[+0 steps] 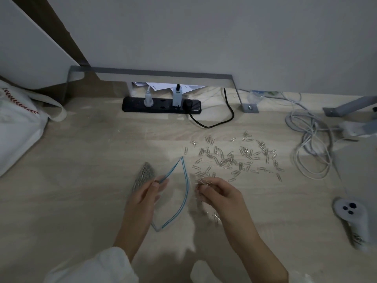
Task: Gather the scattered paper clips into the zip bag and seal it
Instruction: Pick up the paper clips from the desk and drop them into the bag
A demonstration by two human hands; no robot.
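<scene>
The left hand (144,193) pinches one lip of the clear zip bag (186,178) between thumb and fingertips and draws it up and away from the other lip. The blue-striped zip track therefore gapes in a long leaf shape, probably so that the mouth stays wide enough for a one-handed drop. The right hand (216,190) has its fingers curled round a small bunch of paper clips (234,158), held just at the right-hand lip of that mouth, and seems about to tip them in. The bag lies on the wooden floor (a power strip (161,105) sits far off by the wall), its closed end pointing left and far. There a dense grey wad of clips already shows through the thin, limp, transparent plastic. Most of the silver wire clips are scattered loose, just to the right of and beyond the bag, reaching towards a coiled white cable (312,144). A few more lie near, beneath the right wrist.
</scene>
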